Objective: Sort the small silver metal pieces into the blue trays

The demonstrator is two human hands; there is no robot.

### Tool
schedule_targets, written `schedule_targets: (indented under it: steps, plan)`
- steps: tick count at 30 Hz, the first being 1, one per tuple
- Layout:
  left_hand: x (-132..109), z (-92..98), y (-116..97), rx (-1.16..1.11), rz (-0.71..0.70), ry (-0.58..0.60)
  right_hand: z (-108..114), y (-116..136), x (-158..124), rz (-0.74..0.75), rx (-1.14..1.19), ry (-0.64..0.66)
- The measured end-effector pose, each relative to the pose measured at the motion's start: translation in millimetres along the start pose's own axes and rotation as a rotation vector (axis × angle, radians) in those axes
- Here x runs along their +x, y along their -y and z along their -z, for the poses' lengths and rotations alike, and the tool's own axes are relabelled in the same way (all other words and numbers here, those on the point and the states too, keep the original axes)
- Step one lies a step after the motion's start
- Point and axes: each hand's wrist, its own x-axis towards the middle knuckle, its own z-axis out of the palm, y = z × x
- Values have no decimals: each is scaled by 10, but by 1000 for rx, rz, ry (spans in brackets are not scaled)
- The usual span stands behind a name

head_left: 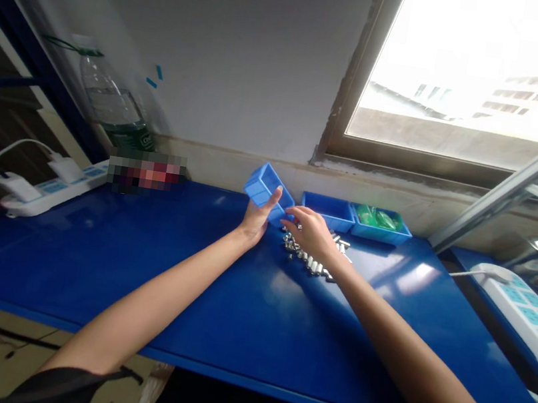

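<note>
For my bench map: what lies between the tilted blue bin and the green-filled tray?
Head view: one more blue tray, next to the tilted blue bin.

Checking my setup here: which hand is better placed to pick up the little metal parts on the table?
Probably the right hand: it hovers right over the metal parts, while the left hand holds the tilted blue bin.

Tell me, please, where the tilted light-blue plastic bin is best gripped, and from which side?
Probably by its near side wall, coming from the left, where the left hand cups the tilted light-blue plastic bin: the right hand and loose small metal parts crowd its right, and the grey wall stands behind.
</note>
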Motion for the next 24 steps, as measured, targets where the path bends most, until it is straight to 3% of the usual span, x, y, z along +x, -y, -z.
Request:
schedule_targets:
  steps: [6, 10, 15, 21, 24]
  plan:
    - [48, 108, 8, -67, 414, -132, 11, -215, 355, 31, -193, 50]
    - [-8, 108, -3, 38, 523, -183, -11, -277, 416, 17, -248, 103]
    - [-42, 88, 5, 240, 447, -151, -67, -288, 383, 19, -311, 130]
    - [1, 128, 92, 374, 299, -137, -70, -310, 257, 46, -254, 68]
    - [23, 185, 155, 497, 144, -142, -44, -335, 162, 78, -241, 19]
